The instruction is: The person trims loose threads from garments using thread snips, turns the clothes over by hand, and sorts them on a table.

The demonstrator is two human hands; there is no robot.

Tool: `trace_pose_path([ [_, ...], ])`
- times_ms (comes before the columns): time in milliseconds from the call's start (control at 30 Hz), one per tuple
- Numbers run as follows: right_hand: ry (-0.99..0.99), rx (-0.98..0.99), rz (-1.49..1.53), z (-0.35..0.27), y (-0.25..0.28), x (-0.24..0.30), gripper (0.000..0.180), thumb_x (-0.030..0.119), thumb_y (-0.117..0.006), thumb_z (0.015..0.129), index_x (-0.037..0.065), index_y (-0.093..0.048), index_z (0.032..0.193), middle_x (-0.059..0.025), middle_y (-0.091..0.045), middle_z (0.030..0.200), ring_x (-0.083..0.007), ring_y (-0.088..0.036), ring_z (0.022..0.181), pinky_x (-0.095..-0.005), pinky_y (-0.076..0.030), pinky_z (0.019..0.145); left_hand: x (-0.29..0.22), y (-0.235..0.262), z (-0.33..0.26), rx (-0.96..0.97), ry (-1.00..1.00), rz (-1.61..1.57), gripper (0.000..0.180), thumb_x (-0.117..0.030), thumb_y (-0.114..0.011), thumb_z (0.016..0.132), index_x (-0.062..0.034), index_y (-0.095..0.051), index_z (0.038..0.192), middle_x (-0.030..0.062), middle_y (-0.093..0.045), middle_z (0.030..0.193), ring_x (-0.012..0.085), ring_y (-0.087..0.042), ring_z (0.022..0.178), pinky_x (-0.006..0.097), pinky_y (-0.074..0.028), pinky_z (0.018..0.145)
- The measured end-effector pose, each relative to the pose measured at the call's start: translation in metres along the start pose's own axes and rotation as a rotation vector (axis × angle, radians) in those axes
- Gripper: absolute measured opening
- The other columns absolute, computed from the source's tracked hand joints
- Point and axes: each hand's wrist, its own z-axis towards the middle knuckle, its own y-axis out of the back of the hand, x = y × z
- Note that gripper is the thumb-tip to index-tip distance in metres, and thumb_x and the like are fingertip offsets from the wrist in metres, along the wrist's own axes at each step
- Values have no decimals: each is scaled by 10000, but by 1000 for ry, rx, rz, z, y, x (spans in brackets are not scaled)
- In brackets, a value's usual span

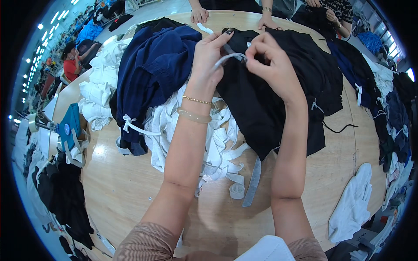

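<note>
My left hand (208, 55) is raised over the black cloth, thumb and fingertips pinched together. A light grey cord (233, 55) runs out of its palm and arches across to my right hand (271, 61). The fingertips of my right hand are closed at the cord's other end, where a small dark bit shows that I cannot make out. Beneath both hands spreads a black garment (252, 104), part of a dark heap. A navy garment (159, 61) with a knotted white cord (128, 123) lies to the left of my left hand.
White fabric strips (217, 148) are heaped on the round wooden table (130, 187), with a grey strip (251, 185) beside them. White cloth (102, 82) is piled at left, and a white piece (352, 204) lies at right. Other people's hands (267, 21) rest at the far edge.
</note>
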Motion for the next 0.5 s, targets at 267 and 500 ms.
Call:
trace_pose_path([
  [267, -110, 114, 378, -8, 24, -3, 121, 104, -616, 765, -14, -596, 785, 29, -539, 766, -42, -454, 673, -181, -345, 643, 17, -10, 3, 12, -220, 212, 106, -92, -646, 827, 11, -654, 852, -12, -605, 724, 34, -489, 605, 182, -364, 536],
  [500, -378, 243, -59, -23, 41, 36, 227, 146, -623, 807, -40, -678, 926, -35, -641, 739, -56, -540, 666, -195, -404, 601, 7, 19, 13, -144, -350, 320, 174, -45, -652, 817, 71, -627, 944, 23, -602, 747, 57, -518, 656, 185, -404, 579],
])
